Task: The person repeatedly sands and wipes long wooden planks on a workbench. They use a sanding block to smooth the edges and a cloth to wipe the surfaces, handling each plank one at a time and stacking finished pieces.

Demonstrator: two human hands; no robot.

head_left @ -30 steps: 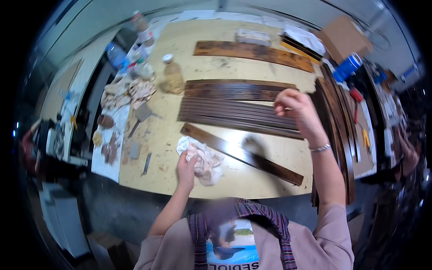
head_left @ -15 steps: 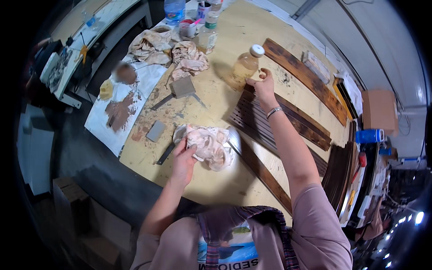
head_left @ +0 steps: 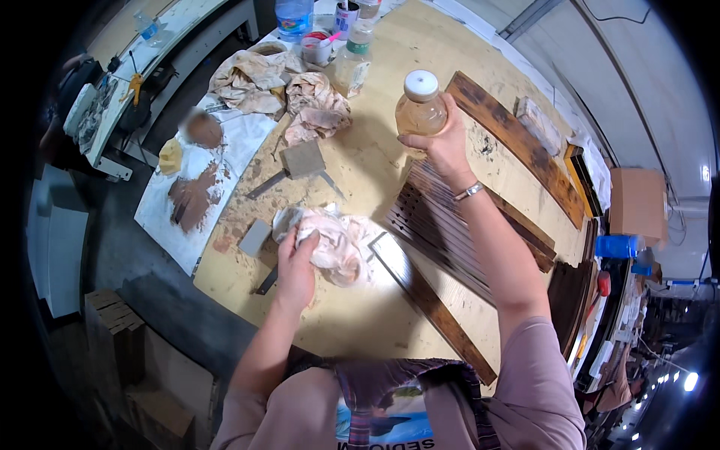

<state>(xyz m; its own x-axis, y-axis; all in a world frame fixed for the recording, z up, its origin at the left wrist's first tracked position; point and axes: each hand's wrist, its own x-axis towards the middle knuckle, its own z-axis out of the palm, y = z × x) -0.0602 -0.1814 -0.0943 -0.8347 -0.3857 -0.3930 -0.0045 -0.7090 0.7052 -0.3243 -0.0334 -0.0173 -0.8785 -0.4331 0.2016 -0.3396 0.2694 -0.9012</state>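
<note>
A stained white rag (head_left: 339, 251) is gripped by my left hand (head_left: 297, 271), above the near part of the worktable. My right hand (head_left: 445, 147) reaches forward, its fingers wrapped round a clear plastic bottle (head_left: 417, 118) with a white cap and pale yellowish liquid. The bottle is upright; whether its base touches the table I cannot tell. Below my right wrist lie dark slotted wooden strips (head_left: 431, 206). One dark brown board (head_left: 435, 307) runs from beside the rag toward my body. A grey block (head_left: 303, 160) and a smaller grey block (head_left: 256, 238) lie left of the rag.
Crumpled rags (head_left: 315, 105), a green-capped bottle (head_left: 352, 64), a tub with a pink-handled tool (head_left: 316, 49) and a large blue-tinted bottle (head_left: 293, 19) stand at the far left. A long brown board (head_left: 517, 146) lies at the right, near a cardboard box (head_left: 637, 206).
My right hand has closed round the bottle, which now stands nearer and looks larger. My left hand and the rag have shifted slightly left.
</note>
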